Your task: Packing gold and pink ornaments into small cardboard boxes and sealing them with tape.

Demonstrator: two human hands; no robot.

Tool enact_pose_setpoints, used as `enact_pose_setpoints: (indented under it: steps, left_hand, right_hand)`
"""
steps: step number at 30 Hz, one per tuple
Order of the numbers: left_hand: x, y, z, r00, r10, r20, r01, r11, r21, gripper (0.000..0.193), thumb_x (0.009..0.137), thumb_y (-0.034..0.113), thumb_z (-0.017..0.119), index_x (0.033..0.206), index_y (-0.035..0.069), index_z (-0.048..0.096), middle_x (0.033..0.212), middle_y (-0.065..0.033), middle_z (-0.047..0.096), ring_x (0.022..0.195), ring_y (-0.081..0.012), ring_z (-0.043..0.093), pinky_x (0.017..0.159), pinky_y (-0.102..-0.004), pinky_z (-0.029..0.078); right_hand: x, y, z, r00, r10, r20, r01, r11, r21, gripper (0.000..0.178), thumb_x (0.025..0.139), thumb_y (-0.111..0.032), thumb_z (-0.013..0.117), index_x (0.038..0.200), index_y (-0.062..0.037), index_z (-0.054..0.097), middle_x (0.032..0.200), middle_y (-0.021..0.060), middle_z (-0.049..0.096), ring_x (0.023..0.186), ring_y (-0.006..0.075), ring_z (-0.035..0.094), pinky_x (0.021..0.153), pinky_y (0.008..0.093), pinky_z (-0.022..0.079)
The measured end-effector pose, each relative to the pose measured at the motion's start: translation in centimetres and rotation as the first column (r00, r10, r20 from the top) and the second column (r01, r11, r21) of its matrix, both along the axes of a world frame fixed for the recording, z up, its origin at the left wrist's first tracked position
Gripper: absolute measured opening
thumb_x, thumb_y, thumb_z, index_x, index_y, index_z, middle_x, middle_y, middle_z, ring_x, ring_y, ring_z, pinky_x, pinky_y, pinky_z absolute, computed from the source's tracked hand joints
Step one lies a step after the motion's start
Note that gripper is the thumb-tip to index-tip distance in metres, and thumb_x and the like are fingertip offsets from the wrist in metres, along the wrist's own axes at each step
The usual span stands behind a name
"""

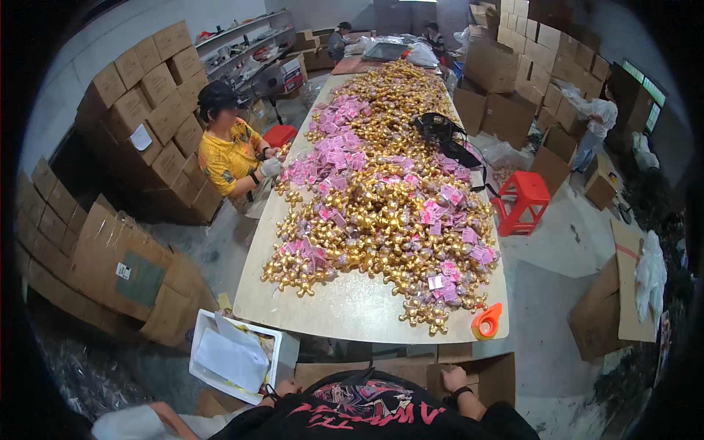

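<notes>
glossy metallic trinkets [374,253], matt cardboard box [500,381]

On the table [337,308] lies a heap of trinkets [374,220]. Before the near end is a carton [497,385]; to its left, a tub [276,359]. Right of the table stands a stool [524,192].

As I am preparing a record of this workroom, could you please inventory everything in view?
Table: one, pale, centre
Bobbled pieces: too many to count, gold, heaped on table
Tags: many, pink, among the pieces
Strapped item: one, black, on the heap
Ring-shaped item: one, orange, table's near right corner
Stool: one, red, right of table
Open box: one, white, lower left
Sheet: white, in that box
Cardboard boxes: many, brown, both sides
Fan: one, dark, back left
Shelves: pale, back left
Other people: four, left, right, far end
Own hands: two, bare, lower edge
</notes>
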State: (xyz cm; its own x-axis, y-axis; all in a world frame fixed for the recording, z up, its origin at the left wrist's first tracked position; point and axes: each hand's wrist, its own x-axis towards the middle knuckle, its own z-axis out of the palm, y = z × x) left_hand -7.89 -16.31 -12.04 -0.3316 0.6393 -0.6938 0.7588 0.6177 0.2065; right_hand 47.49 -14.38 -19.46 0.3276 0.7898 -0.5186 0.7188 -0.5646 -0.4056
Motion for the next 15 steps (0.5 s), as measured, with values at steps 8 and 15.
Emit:
enact_pose_setpoints:
  steps: [8,15]
  left_hand:
    - [-1.6,0.7,-1.3,0.992,0.007,0.127,0.0,0.998,-0.058,0.041,0.086,0.043,0.062,0.092,0.004,0.072,0.085,-0.0131,0.072,0.081,-0.0252,0.071,0.073,-0.0401,0.054]
    - [-1.7,3.3,-1.4,0.929,0.048,0.368,-0.017,0.996,-0.086,0.029,0.089,0.025,0.063,0.09,-0.004,0.066,0.078,-0.0112,0.067,0.068,-0.0194,0.066,0.058,-0.0315,0.052]
  right_hand:
    - [-0.6,-2.1,1.0,1.0,0.007,-0.005,-0.007,0.998,0.058,0.037,0.078,-0.033,0.069,0.087,0.0023,0.069,0.086,0.0252,0.067,0.088,0.0396,0.065,0.081,0.0463,0.052]
    - [-1.9,-1.6,2.2,0.955,0.28,0.095,-0.287,0.956,0.062,0.03,0.077,-0.028,0.068,0.086,0.001,0.069,0.091,0.0242,0.066,0.091,0.0398,0.062,0.084,0.0463,0.05]
